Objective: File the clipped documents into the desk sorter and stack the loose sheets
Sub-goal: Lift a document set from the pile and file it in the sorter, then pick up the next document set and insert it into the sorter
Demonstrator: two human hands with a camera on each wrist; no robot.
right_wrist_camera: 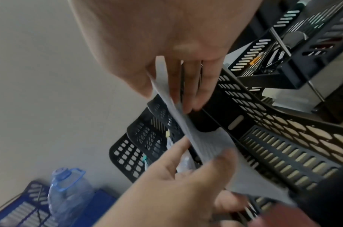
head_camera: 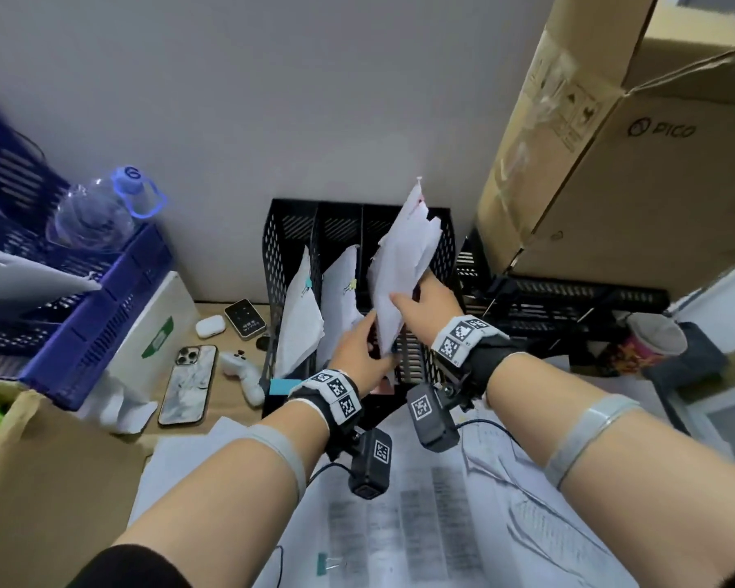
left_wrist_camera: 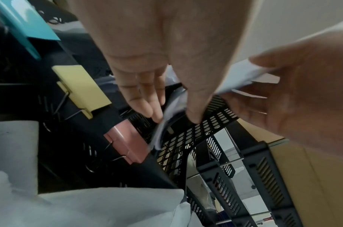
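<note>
A black mesh desk sorter (head_camera: 289, 231) with three slots stands against the wall. Its left slot holds papers with a teal clip (head_camera: 308, 283), its middle slot papers with a yellow clip (head_camera: 350, 286). A white clipped document (head_camera: 404, 256), pink showing at its top corner, stands tilted over the right slot. My right hand (head_camera: 412, 299) grips its middle, thumb in front. My left hand (head_camera: 372, 333) pinches its lower edge (left_wrist_camera: 162, 121) between thumb and fingers. In the right wrist view the document (right_wrist_camera: 197, 138) runs down between the mesh walls. Loose printed sheets (head_camera: 399, 511) lie under my forearms.
A blue crate (head_camera: 102, 299) with a water bottle (head_camera: 98, 210) stands left, with a phone (head_camera: 187, 386), an earbud case (head_camera: 210, 326) and a white controller (head_camera: 240, 371) beside the sorter. A large cardboard box (head_camera: 612, 163), black stacked trays (head_camera: 569, 303) and a paper cup (head_camera: 650, 341) crowd the right.
</note>
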